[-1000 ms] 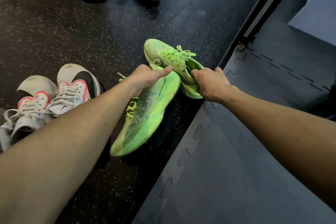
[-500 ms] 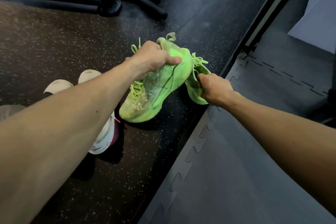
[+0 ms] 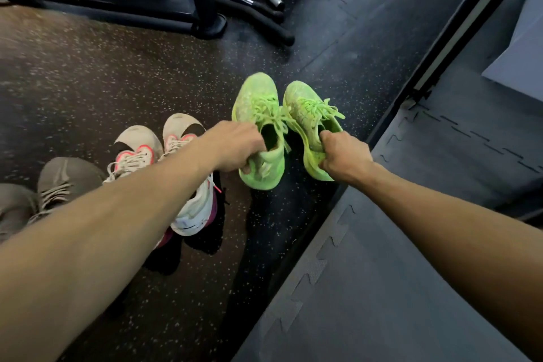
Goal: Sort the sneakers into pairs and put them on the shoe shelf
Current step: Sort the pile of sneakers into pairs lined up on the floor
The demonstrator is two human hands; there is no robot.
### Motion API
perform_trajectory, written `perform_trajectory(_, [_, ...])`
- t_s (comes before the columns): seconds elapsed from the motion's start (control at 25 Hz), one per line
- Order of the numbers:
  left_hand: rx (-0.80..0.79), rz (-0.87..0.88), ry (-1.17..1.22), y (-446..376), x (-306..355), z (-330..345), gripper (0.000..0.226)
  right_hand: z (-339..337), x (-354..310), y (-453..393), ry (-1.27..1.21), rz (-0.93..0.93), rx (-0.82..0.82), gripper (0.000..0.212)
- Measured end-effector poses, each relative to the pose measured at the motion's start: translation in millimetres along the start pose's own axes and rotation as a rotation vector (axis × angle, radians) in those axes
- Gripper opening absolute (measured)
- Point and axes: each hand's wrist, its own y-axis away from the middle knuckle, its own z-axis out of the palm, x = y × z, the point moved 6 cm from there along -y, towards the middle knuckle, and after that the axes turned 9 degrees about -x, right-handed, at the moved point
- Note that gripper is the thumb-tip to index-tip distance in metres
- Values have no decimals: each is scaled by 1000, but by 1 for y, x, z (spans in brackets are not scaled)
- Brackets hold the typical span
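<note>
I see my left hand (image 3: pixel 235 147) gripping the heel of one green sneaker (image 3: pixel 258 129) and my right hand (image 3: pixel 343 156) gripping the other green sneaker (image 3: pixel 311 117), side by side, seemingly resting on the speckled floor (image 3: pixel 117 82).

The floor (image 3: pixel 117 73) is dark rubber with light speckles. On it stand a white pair of sneakers (image 3: pixel 176 161) and, further left, a grey pair (image 3: pixel 44 194). A grey foam mat (image 3: pixel 382 288) covers the floor on the right side.
</note>
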Motion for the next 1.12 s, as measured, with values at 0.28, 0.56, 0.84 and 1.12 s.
perform_trajectory(0.28, [-97, -60, -32, 27, 6, 67, 24, 22, -61, 18, -15, -86, -29, 14])
perform_trajectory(0.56, [2, -83, 174, 39, 13, 79, 10, 40, -105, 29, -12, -141, -6, 12])
perform_trajectory(0.84, [16, -187, 270, 39, 19, 85, 29, 41, -107, 29, 124, -165, -9, 14])
perform_trajectory(1.12, [59, -252, 374, 44, 23, 79, 39, 43, -73, 24, -12, -112, -151, 43])
